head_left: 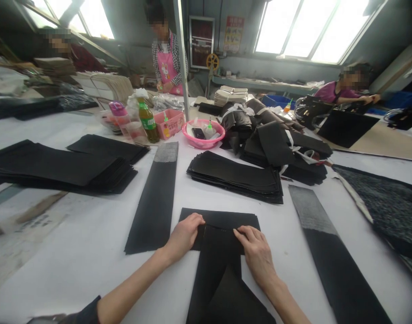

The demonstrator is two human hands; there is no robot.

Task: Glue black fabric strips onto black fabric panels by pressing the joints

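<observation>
A long black strip (220,261) runs toward me and overlaps a wider black sheet (219,215) lying crosswise on the white tabletop. My left hand (185,234) pinches the strip's far left corner. At the far right corner, the fingers of my right hand (256,247) are closed on the same strip. Near my body, a folded or loose black piece (238,299) covers part of the strip. Left of my hands lies a black strip stack with a grey end (154,202); a similar one (334,245) lies to the right.
Black sheet stacks (236,175) lie ahead and at left (57,166). Behind them stand a pink basin (203,141) with a phone, a green-labelled bottle (148,120) and a pink box (169,124). A dark textured sheet (388,207) lies far right. Several people work across the tables.
</observation>
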